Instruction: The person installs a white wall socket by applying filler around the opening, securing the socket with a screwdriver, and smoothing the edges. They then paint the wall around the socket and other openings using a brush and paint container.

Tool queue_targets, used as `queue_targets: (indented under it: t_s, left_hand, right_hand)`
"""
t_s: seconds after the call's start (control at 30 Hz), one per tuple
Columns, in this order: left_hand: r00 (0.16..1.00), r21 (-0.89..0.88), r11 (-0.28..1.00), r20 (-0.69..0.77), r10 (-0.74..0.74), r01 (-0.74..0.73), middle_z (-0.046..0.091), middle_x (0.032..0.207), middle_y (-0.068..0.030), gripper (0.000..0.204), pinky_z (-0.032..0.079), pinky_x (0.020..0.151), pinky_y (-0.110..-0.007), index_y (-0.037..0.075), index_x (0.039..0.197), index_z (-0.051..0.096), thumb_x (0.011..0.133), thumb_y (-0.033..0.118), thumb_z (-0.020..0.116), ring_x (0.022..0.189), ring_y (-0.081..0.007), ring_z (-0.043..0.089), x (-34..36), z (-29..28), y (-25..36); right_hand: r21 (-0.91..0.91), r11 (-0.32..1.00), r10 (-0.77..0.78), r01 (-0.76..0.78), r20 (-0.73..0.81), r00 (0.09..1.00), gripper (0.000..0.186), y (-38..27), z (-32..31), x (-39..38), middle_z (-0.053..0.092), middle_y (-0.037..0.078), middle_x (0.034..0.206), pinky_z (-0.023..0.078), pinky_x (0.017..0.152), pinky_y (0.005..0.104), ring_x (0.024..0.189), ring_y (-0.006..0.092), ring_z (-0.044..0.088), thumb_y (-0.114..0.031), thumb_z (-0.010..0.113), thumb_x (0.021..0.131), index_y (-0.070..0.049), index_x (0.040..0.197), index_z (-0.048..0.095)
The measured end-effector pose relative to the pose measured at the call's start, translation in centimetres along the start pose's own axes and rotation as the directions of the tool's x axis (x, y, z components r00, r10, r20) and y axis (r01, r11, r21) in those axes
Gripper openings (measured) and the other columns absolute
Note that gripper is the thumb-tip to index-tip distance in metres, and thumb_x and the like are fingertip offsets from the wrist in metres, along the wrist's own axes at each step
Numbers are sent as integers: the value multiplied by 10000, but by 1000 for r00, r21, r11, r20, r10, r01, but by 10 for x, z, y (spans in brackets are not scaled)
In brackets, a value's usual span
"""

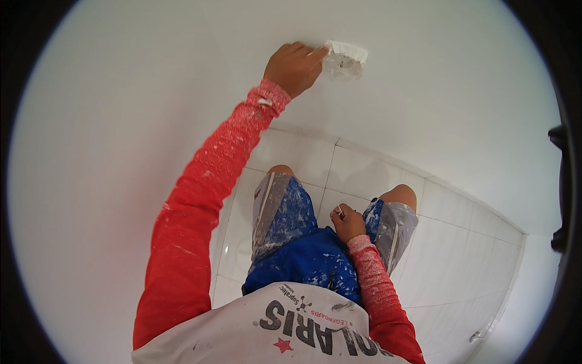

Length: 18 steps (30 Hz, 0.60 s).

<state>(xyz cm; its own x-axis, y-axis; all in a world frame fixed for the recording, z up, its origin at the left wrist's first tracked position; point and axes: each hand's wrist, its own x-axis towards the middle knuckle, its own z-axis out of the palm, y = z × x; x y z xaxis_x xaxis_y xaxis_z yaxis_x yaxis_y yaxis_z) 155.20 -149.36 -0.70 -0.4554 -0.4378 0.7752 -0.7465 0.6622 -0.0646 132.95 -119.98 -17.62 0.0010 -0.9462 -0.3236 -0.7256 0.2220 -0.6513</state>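
- I make out a white wall fitting [344, 59], set on the pale wall [430, 103] near the top of my view, just right of the left hand [296, 68] and well apart from the right hand [348, 223].
- Its outline is a rounded square; the upper part is bright white, the middle greyer and uneven, with 1 small dark patch near the centre and a ragged lower edge.
- My 2 hands are apart. The left has its fingers bent, 1 reaching the fitting's left edge; I cannot tell whether it grips anything there.
- The right is curled low between the knees, closed around a small object [341, 212], of which I see only a thin end.
- Both red sleeves [191, 182] carry white specks.
- Below are blue and grey shorts [315, 261], splashed with white, and a pale shirt [212, 330].
- Beyond the legs, large pale tiles [445, 249] cover the floor up to the wall.
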Motion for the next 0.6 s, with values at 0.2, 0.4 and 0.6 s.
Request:
queue_targets:
  t_s: [0.2, 0.4, 0.6]
  left_hand:
    - [748, -663, 526, 78, -659, 533, 709, 812, -41, 168, 541, 679, -274, 27, 1058, 716, 976, 140, 623, 690, -125, 649, -11, 19, 43]
    - [544, -775, 84, 357, -759, 626, 695, 792, -53, 183, 545, 684, -273, -17, 1037, 706, 983, 135, 619, 713, -126, 646, -2, 11, 37]
    - [567, -745, 188, 293, -770, 640, 704, 774, -46, 191, 536, 706, -272, -1, 1021, 698, 976, 165, 616, 707, -118, 645, -2, 9, 45]
  right_hand:
    - [192, 980, -35, 58, -119, 992, 203, -27, -40, 11, 696, 179, 787, 525, 668, 423, 729, 375, 684, -245, 630, 921, -45, 907, 661]
    - [131, 912, -287, 389, -472, 833, 236, -102, -127, 79, 659, 150, 788, 498, 651, 378, 708, 305, 647, -253, 619, 933, -20, 908, 646]
    - [-279, 927, -369, 250, -572, 732, 316, -187, -162, 151, 693, 80, 978, 559, 717, 410, 817, 288, 710, -348, 665, 916, -81, 1082, 645]
